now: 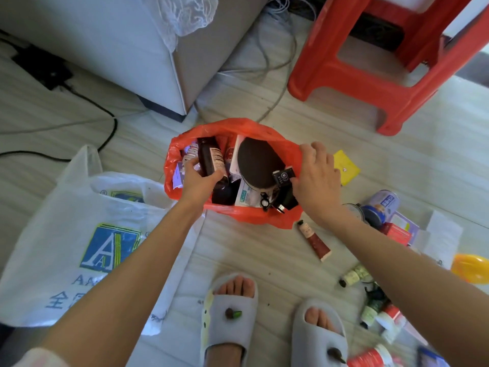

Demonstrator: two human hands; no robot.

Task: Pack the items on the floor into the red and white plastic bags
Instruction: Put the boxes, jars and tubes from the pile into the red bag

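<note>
The white plastic bag (pixel 79 242) lies flat across the lower left of the frame, its printed side up and its handle reaching toward the upper left. Beside it, at centre frame, the red plastic bag (pixel 232 215) stands open-mouthed between both hands, stuffed with boxes and a dark round case. The left hand (pixel 201 178) reaches into its left side, fingers curled round a dark bottle (pixel 210 157) whose long axis runs up and down the frame. The right hand (pixel 317 176) pinches the bag's right rim (fingers bent over the edge). A red-and-cream tube (pixel 315 241) lies below that hand, cap toward the bag.
</note>
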